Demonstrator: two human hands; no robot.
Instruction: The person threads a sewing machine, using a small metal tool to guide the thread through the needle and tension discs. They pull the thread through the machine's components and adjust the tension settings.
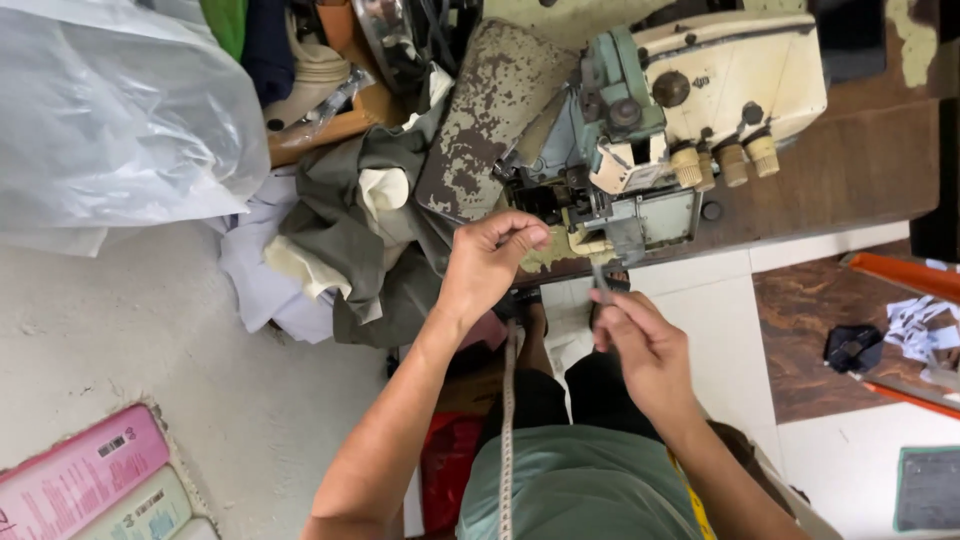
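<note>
You have one view only, from the camera on your head, looking steeply down and close over your left hand [487,262] and right hand [643,347] at the cream sewing machine [690,110], with floor [150,330] on the left of the frame.

Soft, even indoor light with faint shadows; mild glare on the crumpled clear plastic bag [110,120] at upper left. Edges bow slightly, corners soften.
</note>
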